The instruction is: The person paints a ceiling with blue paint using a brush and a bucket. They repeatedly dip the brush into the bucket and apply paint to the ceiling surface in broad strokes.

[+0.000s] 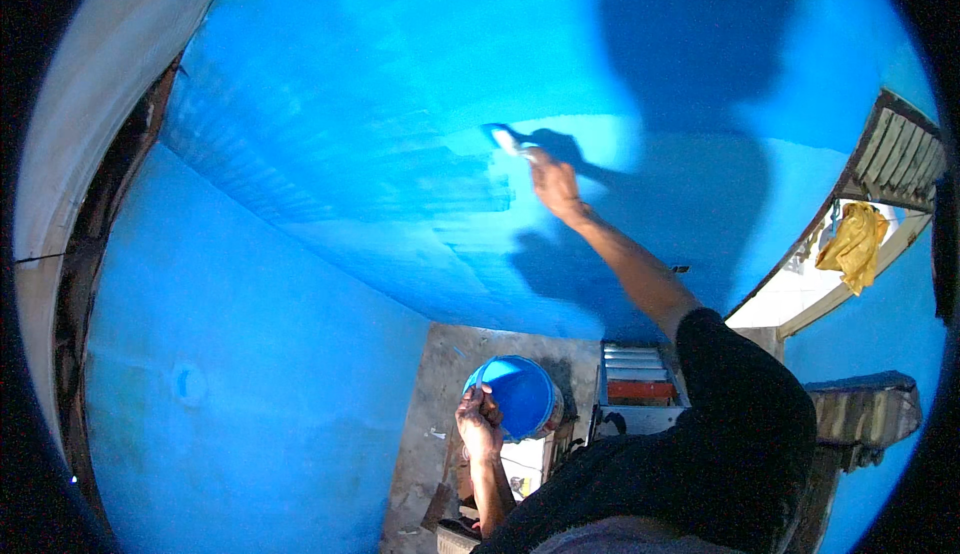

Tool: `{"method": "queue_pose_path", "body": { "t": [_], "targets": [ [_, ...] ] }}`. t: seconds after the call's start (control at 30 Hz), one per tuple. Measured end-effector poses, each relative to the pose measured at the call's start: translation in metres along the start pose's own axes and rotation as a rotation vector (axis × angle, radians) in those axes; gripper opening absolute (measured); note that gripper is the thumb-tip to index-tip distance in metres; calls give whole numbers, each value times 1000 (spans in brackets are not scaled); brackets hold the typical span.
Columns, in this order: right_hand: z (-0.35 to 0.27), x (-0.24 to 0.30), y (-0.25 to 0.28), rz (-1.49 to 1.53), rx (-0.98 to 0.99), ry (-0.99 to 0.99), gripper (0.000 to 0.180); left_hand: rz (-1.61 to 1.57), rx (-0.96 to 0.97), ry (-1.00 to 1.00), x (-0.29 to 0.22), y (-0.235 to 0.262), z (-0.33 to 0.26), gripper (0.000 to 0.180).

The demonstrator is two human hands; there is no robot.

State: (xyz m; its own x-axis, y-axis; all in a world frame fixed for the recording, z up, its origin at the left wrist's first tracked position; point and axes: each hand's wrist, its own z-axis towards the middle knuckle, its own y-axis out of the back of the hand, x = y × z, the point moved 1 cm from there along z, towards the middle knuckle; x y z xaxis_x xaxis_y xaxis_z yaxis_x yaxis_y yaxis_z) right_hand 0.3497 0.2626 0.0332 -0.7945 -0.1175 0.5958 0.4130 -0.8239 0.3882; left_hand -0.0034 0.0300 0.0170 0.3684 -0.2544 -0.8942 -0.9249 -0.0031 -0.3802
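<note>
My right hand is closed round the handle of a paintbrush, its pale head against the blue wall. Around the brush the paint shows in uneven patches, brighter and darker blue. Lower down, my left hand grips the near left rim of a paint bucket. Blue paint coats the bucket's inside, and how much liquid it holds I cannot tell. My right arm stretches up and left across the view, and its shadow falls on the wall.
Below me a metal stepladder stands on the grey floor. At right are a louvred window, a hanging yellow cloth and a stack of boards or bundles. A dark beam runs along the left wall's top.
</note>
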Motion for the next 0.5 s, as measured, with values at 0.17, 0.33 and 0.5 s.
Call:
{"method": "queue_pose_path", "body": {
  "t": [0.17,0.33,0.5],
  "targets": [
    [-44,-23,100,99,-209,50,29,-27,-13,49,5,5,-4,13],
    [-42,23,74,196,-122,81,30,-10,69,43,7,4,-2,12],
    [-13,42,-19,179,11,120,25,38,25,44,-1,-18,-5,10]
  ]
}}
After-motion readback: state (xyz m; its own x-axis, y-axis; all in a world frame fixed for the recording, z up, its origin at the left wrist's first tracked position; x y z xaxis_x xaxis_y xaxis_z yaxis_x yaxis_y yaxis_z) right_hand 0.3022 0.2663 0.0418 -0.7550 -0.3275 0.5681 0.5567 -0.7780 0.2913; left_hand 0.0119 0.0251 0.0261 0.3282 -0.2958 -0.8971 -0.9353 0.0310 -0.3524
